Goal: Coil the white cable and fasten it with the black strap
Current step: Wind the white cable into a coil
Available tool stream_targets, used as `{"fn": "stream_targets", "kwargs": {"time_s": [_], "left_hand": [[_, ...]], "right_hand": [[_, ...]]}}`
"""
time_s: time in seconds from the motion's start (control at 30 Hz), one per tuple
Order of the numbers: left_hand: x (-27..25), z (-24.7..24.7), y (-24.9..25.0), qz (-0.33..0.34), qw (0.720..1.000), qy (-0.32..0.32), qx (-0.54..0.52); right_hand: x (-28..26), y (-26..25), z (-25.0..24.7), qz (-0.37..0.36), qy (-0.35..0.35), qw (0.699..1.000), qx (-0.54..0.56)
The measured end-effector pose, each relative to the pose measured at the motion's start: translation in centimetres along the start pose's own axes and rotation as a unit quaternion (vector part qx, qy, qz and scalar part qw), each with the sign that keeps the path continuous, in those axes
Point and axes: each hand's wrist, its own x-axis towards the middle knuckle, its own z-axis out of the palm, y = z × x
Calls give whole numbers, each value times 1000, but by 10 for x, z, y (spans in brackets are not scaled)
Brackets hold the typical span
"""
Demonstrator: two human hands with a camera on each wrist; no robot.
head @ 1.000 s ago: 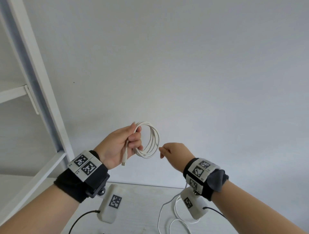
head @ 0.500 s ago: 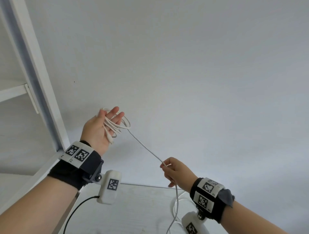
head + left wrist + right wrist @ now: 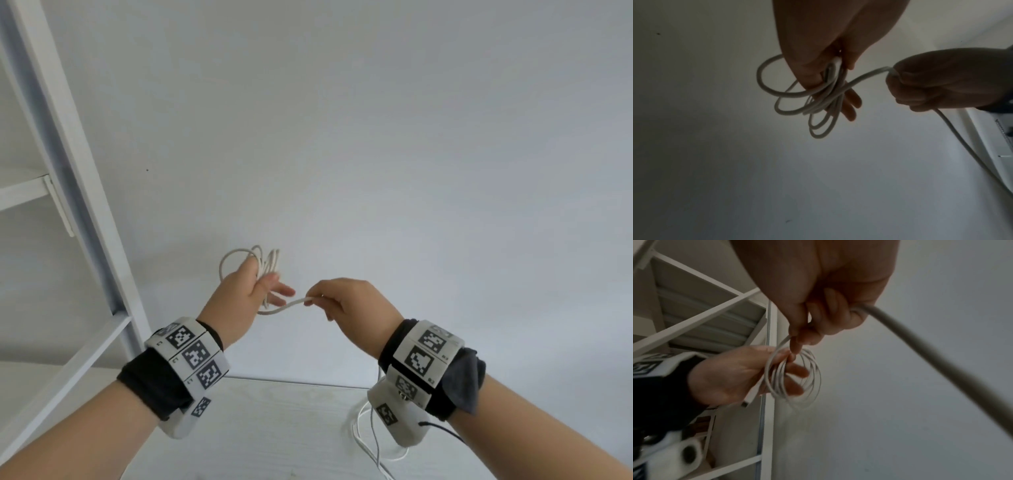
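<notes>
Pale grey wall (image 3: 376, 137) fills most of what we see, with a white shelving frame (image 3: 68, 164) to our left and a whitish tabletop (image 3: 274, 428) low in front of us.

Our left hand (image 3: 239, 294) holds the coiled part of the white cable (image 3: 263, 263) up in front of the wall, thumb and palm pinching several loose loops together while the outer fingers stick out nearly straight. Our right hand (image 3: 346, 301), just beside it, has its fingers curled round the running length of the cable, which bridges the short gap to the coil and then drops behind the wrist toward the tabletop.

We judge the coiling partly done: several turns are gathered, but a good length still trails down, so more turns are needed. The black strap is not visible in any view, and fastening has not begun.

The cable is thin, round and off-white, with uneven loops, some splayed apart. One end, a small white connector (image 3: 749, 400), pokes out below our left palm in the right wrist view.
</notes>
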Motion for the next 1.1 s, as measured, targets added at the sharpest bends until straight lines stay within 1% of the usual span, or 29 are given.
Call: {"fn": "stream_targets", "kwargs": {"time_s": [0.1, 0.23, 0.33, 0.4, 0.5, 0.57, 0.7, 0.87, 0.97, 1.03, 1.1], "left_hand": [[-7, 3, 2, 1, 999, -48, 2], [-13, 7, 2, 10, 996, -87, 4], [-15, 10, -1, 7, 992, -112, -62], [-16, 11, 0, -11, 987, -115, -115], [-18, 14, 8, -46, 975, -115, -185], [-18, 15, 12, -60, 968, -115, -213], [-18, 16, 14, -70, 965, -141, -212], [-19, 18, 11, -98, 954, -186, -215], [-19, 22, 8, -124, 935, -176, -283], [-17, 25, 6, -149, 910, -157, -355], [-13, 26, 3, -169, 878, -130, -429]], "right_hand": [[10, 2, -10, -12, 36, 999, -11], [18, 5, -14, -22, 51, 998, -12], [21, 8, -14, -26, 55, 998, -18], [22, 11, -14, -21, 55, 998, -18], [23, 16, -14, -2, 51, 999, -16], [23, 19, -13, 16, 52, 998, -10], [24, 30, -13, 68, 46, 997, 1], [19, 43, -7, 127, 3, 991, 32], [13, 50, 3, 169, -25, 984, 57], [8, 54, 13, 196, -38, 975, 98], [2, 58, 22, 213, -44, 965, 145]]}}
